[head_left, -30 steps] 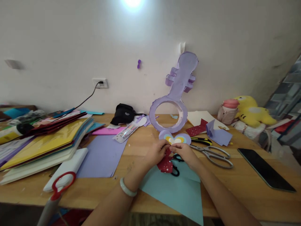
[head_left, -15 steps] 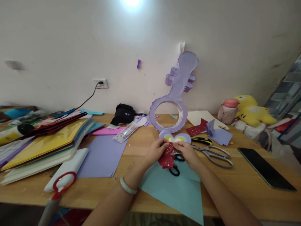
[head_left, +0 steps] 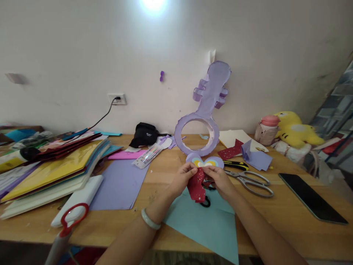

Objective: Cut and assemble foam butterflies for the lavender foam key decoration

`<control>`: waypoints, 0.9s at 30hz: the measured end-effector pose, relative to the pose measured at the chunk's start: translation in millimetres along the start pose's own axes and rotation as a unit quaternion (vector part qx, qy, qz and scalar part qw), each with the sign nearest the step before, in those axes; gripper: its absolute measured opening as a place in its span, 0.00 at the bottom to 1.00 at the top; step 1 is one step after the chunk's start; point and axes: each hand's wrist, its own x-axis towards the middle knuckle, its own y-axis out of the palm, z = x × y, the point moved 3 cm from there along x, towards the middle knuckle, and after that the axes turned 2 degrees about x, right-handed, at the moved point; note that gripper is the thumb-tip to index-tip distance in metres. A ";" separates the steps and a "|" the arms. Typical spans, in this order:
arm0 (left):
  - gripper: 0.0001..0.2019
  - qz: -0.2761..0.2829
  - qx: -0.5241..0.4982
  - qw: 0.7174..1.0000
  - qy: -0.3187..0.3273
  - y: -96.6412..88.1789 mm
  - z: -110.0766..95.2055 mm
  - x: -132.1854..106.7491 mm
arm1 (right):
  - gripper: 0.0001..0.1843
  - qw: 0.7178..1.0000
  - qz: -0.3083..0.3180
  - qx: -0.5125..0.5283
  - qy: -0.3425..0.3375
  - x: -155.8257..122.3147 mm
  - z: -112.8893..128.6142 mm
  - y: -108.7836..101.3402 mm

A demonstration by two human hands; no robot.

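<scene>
a: in the head view, where do you have the red star-print paper [head_left: 196, 187]?

b: mid-frame, hanging from the fingertips above the blue-green sheet [head_left: 204, 228] on the worktop [head_left: 162, 173]. my left hand [head_left: 183, 181] is pinched on its upper edge. my right hand [head_left: 220, 181] has its thumb and fingers drawn together right beside, and looks to be gripping that edge too.

a: how do you expect it to handle?

b: very light, i'd judge, thin and bendy, easy to crease or tear. i'd hold it by the top edge with fingertips only and put no pull on the loose lower end. whether it's slippery i can't tell from my seat.

a: anything different from half a second ago?

b: yes. its lower end hangs further down and more to the right in my view, covering more of the lower black handle loop [head_left: 207, 201]. both hands remain close together, just this side of the heart-shaped cutout [head_left: 190, 158]. the metal scissors [head_left: 256, 183] lie where they did.
</scene>
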 end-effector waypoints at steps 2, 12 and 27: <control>0.24 -0.007 0.039 0.999 0.005 -0.6 -0.5 0.3 | 0.20 0.993 -0.051 -0.082 -0.074 -0.8 2.2 -1.9; 0.22 -0.015 0.075 0.997 0.014 -4.4 0.0 4.1 | 0.22 0.999 0.034 -0.034 -0.021 1.4 1.1 -3.3; 0.11 -0.030 0.192 0.981 0.021 -5.6 11.9 9.7 | 0.15 0.969 -0.025 -0.220 -0.113 4.6 -5.5 -7.1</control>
